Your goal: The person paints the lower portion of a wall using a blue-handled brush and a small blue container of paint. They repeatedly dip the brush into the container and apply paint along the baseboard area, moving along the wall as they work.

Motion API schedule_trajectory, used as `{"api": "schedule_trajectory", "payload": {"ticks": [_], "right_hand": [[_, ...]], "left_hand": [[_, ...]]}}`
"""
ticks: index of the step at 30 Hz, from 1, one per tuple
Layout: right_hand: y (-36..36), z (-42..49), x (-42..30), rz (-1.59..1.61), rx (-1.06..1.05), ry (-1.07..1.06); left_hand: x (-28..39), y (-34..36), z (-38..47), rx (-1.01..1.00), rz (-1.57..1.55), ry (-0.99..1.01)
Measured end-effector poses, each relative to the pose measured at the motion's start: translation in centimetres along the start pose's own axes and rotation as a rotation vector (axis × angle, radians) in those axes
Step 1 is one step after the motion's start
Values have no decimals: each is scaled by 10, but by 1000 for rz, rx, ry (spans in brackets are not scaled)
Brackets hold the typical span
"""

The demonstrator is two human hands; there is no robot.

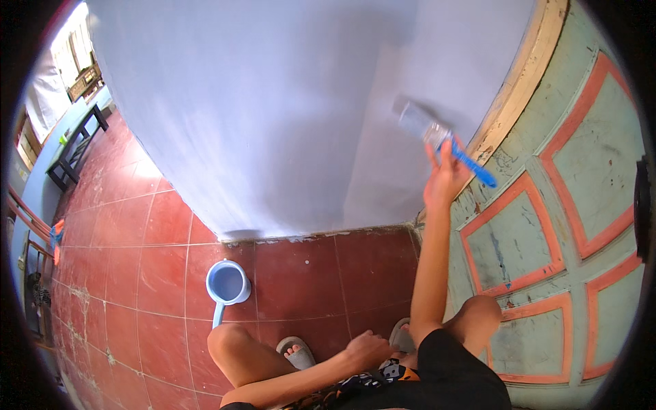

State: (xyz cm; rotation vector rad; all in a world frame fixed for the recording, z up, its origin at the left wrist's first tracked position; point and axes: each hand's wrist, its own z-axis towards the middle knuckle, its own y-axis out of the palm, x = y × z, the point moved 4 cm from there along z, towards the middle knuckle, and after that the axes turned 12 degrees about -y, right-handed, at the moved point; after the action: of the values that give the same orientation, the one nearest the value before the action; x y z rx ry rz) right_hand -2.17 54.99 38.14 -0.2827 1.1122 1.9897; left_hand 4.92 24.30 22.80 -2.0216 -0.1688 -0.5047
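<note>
My right hand grips a paintbrush by its blue handle, near the metal band. The bristle end points up and left at the wall, which is coated bluish grey, with a paler strip near the brush. Whether the bristles touch the wall I cannot tell. My left hand rests low between my knees, its fingers curled; nothing shows in it. A light blue dipper with a long handle stands on the red floor tiles, in front of my left knee, its inside bluish.
A green door with orange mouldings and a worn wooden frame borders the wall on the right. A dark bench stands far left, with a chair nearer. My sandalled feet are on the red tiles.
</note>
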Motion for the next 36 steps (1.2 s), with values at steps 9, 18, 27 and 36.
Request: {"api": "schedule_trajectory", "payload": {"ticks": [9, 18, 27, 36], "right_hand": [[112, 51, -45, -395, -565, -1099], [68, -3, 0, -515, -685, -1018], [-31, -92, 70, -632, -872, -769], [22, -53, 39, -630, -877, -857]], "left_hand": [[-72, -136, -122, 632, -227, -284], [-86, -101, -157, 693, -325, -563], [-58, -90, -158, 583, -288, -642], [-47, -99, -156, 587, -310, -623]]}}
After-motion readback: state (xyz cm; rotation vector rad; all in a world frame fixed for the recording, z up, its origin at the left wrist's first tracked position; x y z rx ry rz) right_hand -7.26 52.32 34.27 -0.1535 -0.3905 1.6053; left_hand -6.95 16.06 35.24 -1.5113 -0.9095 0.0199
